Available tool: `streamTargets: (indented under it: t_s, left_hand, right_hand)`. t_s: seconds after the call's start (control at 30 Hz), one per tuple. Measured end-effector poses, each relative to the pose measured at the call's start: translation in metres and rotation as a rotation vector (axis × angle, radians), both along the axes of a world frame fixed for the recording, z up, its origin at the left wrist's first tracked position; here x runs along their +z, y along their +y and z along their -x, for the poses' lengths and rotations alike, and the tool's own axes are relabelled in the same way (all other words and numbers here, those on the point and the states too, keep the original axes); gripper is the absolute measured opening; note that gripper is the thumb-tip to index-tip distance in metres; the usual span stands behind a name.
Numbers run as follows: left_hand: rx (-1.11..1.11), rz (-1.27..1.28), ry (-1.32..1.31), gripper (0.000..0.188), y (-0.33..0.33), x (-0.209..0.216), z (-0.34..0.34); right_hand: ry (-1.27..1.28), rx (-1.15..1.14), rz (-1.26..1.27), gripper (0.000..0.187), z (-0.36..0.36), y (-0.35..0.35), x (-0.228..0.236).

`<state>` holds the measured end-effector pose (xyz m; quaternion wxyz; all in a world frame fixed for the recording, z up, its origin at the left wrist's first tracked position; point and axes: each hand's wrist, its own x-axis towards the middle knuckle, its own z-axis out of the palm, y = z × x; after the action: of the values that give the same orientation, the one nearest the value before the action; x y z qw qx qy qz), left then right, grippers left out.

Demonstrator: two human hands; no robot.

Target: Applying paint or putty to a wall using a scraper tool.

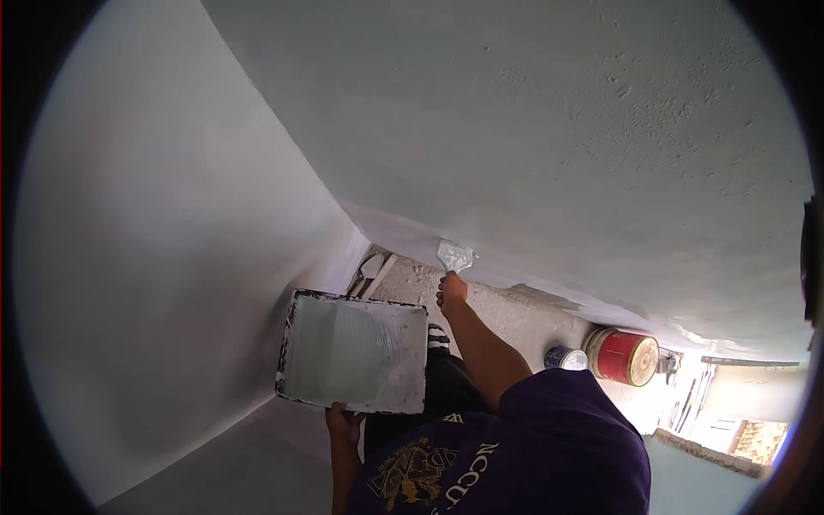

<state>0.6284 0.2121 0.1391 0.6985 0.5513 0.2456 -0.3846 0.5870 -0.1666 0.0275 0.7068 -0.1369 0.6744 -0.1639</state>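
Note:
My right hand is closed round the handle of a paint brush with a broad, paint-covered head. The brush head lies against the lower part of the grey-green wall, or very close to it. With my left hand I grip the near edge of a black-rimmed paint tray, holding it in front of me. Pale paint coats much of the tray's inside, with ridged streaks toward its middle. The fingers of my left hand are partly hidden under the tray.
A red bucket with a pale lid and a smaller blue can stand along the wall to the right. A pale wall meets the painted one in a corner at left. Near that corner a trowel-like tool lies by a strip.

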Motion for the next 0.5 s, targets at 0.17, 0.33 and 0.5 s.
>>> streamTargets:
  t_s: [0.17,0.33,0.5]
  left_hand:
    - [0.035,-0.012,-0.008,0.06,-0.001,-0.002,0.001]
    - [0.046,0.019,0.066,0.059,-0.002,-0.008,-0.001]
    - [0.054,0.012,0.06,0.058,-0.001,-0.009,-0.002]
  right_hand:
    - [-0.113,-0.018,0.222,0.019,-0.006,0.02,0.054]
    - [-0.058,-0.083,-0.085,0.018,0.002,0.013,0.015]
    - [0.0,-0.162,0.008,0.015,-0.002,-0.023,0.01]
